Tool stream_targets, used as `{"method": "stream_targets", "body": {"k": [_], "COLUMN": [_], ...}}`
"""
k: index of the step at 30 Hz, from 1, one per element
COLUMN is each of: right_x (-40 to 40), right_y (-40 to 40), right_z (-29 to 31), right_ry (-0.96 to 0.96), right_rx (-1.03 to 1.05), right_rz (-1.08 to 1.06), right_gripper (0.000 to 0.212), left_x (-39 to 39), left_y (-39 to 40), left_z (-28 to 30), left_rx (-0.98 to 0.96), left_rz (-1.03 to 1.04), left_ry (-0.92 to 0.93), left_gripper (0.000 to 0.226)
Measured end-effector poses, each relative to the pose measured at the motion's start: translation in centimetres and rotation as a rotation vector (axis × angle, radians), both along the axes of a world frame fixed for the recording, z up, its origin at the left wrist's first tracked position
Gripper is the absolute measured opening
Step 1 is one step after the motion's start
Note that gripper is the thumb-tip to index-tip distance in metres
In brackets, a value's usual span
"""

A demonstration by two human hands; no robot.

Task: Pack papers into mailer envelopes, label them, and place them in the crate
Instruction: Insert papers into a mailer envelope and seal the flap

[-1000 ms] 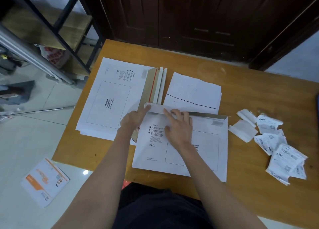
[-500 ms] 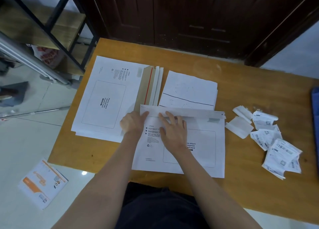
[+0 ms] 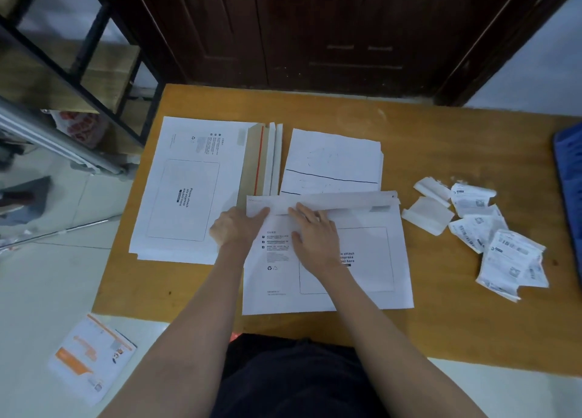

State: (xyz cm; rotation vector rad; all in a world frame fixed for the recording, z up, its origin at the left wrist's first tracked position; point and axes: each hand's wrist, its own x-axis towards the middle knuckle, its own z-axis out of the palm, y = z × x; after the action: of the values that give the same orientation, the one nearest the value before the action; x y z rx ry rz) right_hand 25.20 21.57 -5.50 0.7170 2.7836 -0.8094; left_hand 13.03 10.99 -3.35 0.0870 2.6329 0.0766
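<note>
A: where's your mailer (image 3: 356, 269) at?
B: near edge of the table (image 3: 441, 323), flap (image 3: 330, 201) folded down. Your left hand (image 3: 234, 228) presses flat on its left end, your right hand (image 3: 315, 232) lies with fingers (image 3: 300, 211) spread right under the fold.

One bench (image 3: 441, 140) carries everything counted here. One white mailer envelope (image 3: 362, 279) lies flat at the near middle, its single flap (image 3: 340, 199) folded along the far edge. A stack of further mailer envelopes (image 3: 189, 191) lies at the far left; at least three open flaps (image 3: 261, 159) show along its right side, though the full count in the stack cannot be told. One stack of papers (image 3: 330, 162) sits at the far middle, sheet count unclear. At the right lies a loose cluster of labels (image 3: 510, 260), roughly five or six printed ones, with two blank backing strips (image 3: 425, 214) beside them. Two hands rest on the near envelope: the left hand (image 3: 236, 225) and the right hand (image 3: 315, 232). One blue object (image 3: 570, 197) shows at the right edge. One orange-printed packet (image 3: 91, 354) lies on the floor.
</note>
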Motion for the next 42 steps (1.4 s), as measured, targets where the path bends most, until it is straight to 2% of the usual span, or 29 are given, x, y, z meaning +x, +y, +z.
{"method": "stream_targets", "body": {"k": [4,7,12,14,16,18,21,23,26,29,34,42], "right_x": [0.8,1.2,2.6,3.3,3.9,4.4,5.1,5.3,5.2,5.0,5.2,5.3], "right_y": [-0.1,0.5,2.5,3.6,4.9,6.1,7.7,8.5,9.3,9.8,9.5,9.2], "right_z": [0.2,0.9,1.6,1.3,1.0,0.8,0.7,0.6,0.4,0.3,-0.2,-0.9], "right_ry": [0.136,0.268,0.429,0.453,0.475,0.506,0.485,0.450,0.421,0.369,0.232,0.129], "right_rx": [-0.225,-0.328,-0.327,-0.402,-0.539,-0.704,-0.804,-0.778,-0.682,-0.643,-0.539,-0.327], "right_rz": [-0.118,-0.409,-0.940,-1.218,-1.464,-1.605,-1.638,-1.616,-1.551,-1.469,-1.398,-1.304], "right_gripper": [0.053,0.043,0.021,0.014,0.011,0.005,0.015,0.023,0.029,0.024,0.013,0.026], "left_x": [-0.2,0.0,0.1,0.8,1.8,3.1,5.6,7.7,10.0,11.0,11.0,11.1], "left_y": [0.1,-0.3,-1.0,-0.2,1.0,2.2,4.0,4.8,4.9,4.6,4.3,4.4], "left_z": [0.7,1.1,2.3,2.7,2.7,2.3,1.8,1.3,0.1,-1.0,-1.3,-1.7], "left_rx": [-0.048,-0.087,-0.035,-0.019,0.185,0.417,0.551,0.492,0.292,0.179,0.121,0.104], "left_rz": [-0.035,-0.061,0.012,-0.030,-0.111,-0.246,-0.505,-0.706,-0.919,-0.964,-0.971,-0.962], "left_ry": [0.005,0.006,-0.193,-0.057,0.182,0.325,0.290,0.187,0.068,0.017,0.009,0.000], "left_gripper": [0.066,0.069,0.089,0.097,0.090,0.076,0.067,0.077,0.094,0.103,0.104,0.106]}}
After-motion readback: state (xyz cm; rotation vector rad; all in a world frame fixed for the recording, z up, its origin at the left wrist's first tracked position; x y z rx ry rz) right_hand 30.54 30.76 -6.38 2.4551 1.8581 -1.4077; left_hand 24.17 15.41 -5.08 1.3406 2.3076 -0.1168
